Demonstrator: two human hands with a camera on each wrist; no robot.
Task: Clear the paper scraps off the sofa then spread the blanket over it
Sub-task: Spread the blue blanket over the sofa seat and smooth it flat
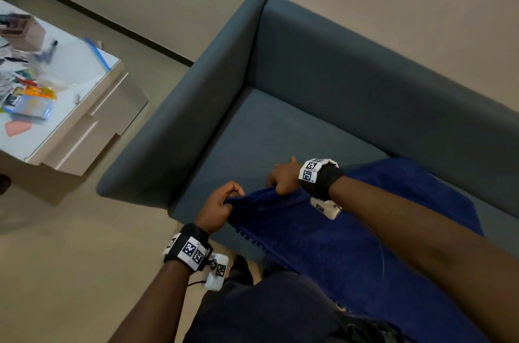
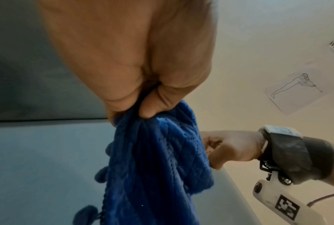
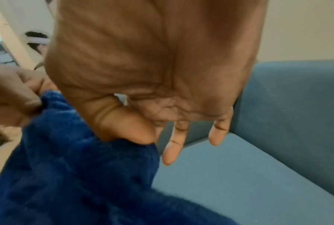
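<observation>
A dark blue knitted blanket [image 1: 351, 224] with pompom trim lies bunched on the right part of the blue-grey sofa seat [image 1: 275, 129]. My left hand [image 1: 233, 198] pinches the blanket's near corner just above the seat's front edge. In the left wrist view its curled fingers [image 2: 152, 106] clamp the gathered blanket [image 2: 158, 159]. My right hand [image 1: 280, 181] holds the same edge a little further back. In the right wrist view the thumb [image 3: 127, 129] pins the blanket [image 3: 75, 167] while two fingers hang straight over the seat [image 3: 239, 175]. I see no paper scraps on the sofa.
The sofa's left armrest [image 1: 182, 106] and backrest [image 1: 379, 84] bound the bare seat. A low white table [image 1: 75, 67] strewn with colourful items stands to the left on the beige floor [image 1: 70, 258]. My legs [image 1: 266, 309] stand at the sofa's front.
</observation>
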